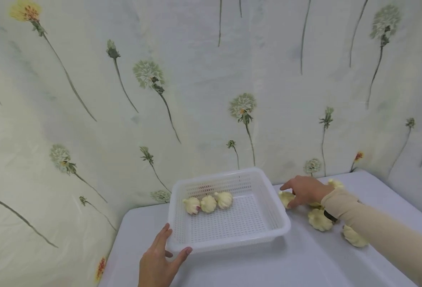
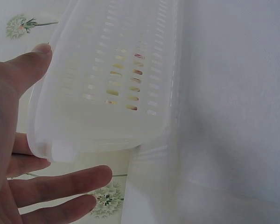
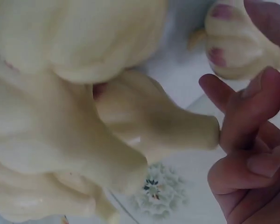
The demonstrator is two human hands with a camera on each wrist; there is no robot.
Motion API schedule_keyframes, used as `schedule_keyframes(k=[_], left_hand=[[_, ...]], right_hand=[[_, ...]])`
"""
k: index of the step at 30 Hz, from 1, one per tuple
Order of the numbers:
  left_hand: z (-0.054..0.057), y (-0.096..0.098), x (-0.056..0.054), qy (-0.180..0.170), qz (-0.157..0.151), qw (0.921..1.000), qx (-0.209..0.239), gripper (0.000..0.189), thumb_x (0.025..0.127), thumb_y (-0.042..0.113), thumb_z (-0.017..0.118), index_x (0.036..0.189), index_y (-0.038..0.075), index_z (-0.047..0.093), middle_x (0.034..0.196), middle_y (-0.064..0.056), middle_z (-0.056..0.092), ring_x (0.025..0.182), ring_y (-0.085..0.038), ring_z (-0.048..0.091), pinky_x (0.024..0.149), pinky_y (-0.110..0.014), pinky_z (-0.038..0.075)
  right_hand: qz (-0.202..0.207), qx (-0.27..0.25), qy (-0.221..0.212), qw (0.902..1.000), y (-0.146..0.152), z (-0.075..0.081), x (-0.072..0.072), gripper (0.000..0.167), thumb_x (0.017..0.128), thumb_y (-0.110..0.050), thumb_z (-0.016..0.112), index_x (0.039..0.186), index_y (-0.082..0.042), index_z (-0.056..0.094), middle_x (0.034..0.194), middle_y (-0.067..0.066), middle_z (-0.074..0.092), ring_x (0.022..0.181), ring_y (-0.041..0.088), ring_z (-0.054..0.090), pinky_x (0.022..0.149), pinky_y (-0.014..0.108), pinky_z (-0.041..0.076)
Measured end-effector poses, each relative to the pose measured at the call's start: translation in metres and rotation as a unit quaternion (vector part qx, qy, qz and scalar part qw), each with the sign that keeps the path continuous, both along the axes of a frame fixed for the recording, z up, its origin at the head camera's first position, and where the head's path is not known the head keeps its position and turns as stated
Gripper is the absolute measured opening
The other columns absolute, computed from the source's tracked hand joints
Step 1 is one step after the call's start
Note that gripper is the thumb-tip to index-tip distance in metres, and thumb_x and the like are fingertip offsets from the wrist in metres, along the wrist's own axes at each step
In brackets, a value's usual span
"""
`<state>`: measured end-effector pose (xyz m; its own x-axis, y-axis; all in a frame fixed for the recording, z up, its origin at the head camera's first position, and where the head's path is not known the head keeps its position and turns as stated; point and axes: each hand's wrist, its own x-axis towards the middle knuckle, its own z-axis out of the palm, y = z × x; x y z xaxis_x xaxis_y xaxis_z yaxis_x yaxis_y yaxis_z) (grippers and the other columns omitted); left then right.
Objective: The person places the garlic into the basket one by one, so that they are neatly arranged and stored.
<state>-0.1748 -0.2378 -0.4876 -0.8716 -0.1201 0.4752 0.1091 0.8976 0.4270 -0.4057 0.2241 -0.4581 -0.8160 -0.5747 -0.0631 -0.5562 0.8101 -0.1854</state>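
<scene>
A white perforated plastic basket [image 1: 232,243] stands on the table with three pale garlic bulbs [image 1: 208,203] in a row toward its back left. At its near left corner is my left hand [image 1: 158,259], thumb and index finger at the rim, the other fingers extended. Right of the basket, my right hand [image 1: 305,189] has thumb and fingers around a garlic bulb [image 1: 285,197] lying on the table. The right wrist view shows that bulb [image 3: 238,39], with purple patches, between thumb and bent fingers; contact on its far side is hidden.
More garlic bulbs [image 1: 320,220] lie right of the basket, some under the right forearm, one nearer bulb [image 1: 354,236] beside the sleeve. A white-covered table [image 1: 239,271] holds everything. Behind it hangs a dandelion-patterned sheet [image 1: 203,99].
</scene>
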Motion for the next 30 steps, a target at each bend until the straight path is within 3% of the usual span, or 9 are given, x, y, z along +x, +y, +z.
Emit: schedule_keyframes(k=[4,7,15,23,30], left_hand=[[-0.001,0.002,0.000,-0.015,0.004,0.9999,0.005,0.077,0.082,0.056,0.088,0.134,0.003,0.067,0.147,-0.011,0.067,0.065,-0.009,0.073,0.059,-0.026,0.055],[-0.001,0.002,0.001,-0.014,0.009,0.9999,0.003,0.078,0.081,0.056,0.089,0.134,0.003,0.067,0.147,-0.011,0.067,0.065,-0.009,0.073,0.059,-0.026,0.055],[-0.001,0.000,0.000,0.007,0.002,1.0000,-0.003,0.080,0.083,0.057,0.087,0.138,0.003,0.066,0.147,-0.009,0.067,0.065,-0.007,0.072,0.058,-0.027,0.053],[0.001,0.003,0.000,-0.008,0.001,1.0000,-0.001,0.083,0.083,0.056,0.087,0.143,0.004,0.063,0.147,-0.009,0.067,0.066,-0.008,0.073,0.060,-0.027,0.054],[0.000,0.005,0.001,-0.011,0.013,0.9999,-0.001,0.083,0.082,0.055,0.088,0.142,0.005,0.063,0.145,-0.009,0.068,0.065,-0.008,0.073,0.060,-0.028,0.055]], right_hand=[[0.001,0.016,0.040,0.9990,-0.002,-0.013,0.001,0.063,0.074,-0.042,0.096,0.122,-0.006,0.078,0.107,0.008,0.077,0.095,0.029,0.069,0.079,0.048,0.058],[-0.003,0.016,0.048,0.9987,-0.006,-0.017,-0.001,0.062,0.072,-0.041,0.097,0.119,-0.005,0.078,0.108,0.010,0.077,0.098,0.033,0.069,0.083,0.051,0.058],[-0.006,0.011,0.056,0.9984,-0.019,-0.014,-0.008,0.059,0.060,-0.035,0.103,0.105,-0.005,0.079,0.096,0.005,0.074,0.091,0.029,0.068,0.079,0.047,0.057],[-0.014,0.038,0.037,0.9985,-0.021,-0.017,-0.014,0.050,0.058,-0.027,0.104,0.096,-0.007,0.080,0.085,0.001,0.071,0.075,0.019,0.062,0.067,0.041,0.055],[-0.022,0.035,0.005,0.9991,-0.028,-0.012,-0.017,0.040,0.057,-0.021,0.104,0.088,-0.011,0.080,0.080,-0.001,0.071,0.070,0.017,0.057,0.063,0.038,0.053]])
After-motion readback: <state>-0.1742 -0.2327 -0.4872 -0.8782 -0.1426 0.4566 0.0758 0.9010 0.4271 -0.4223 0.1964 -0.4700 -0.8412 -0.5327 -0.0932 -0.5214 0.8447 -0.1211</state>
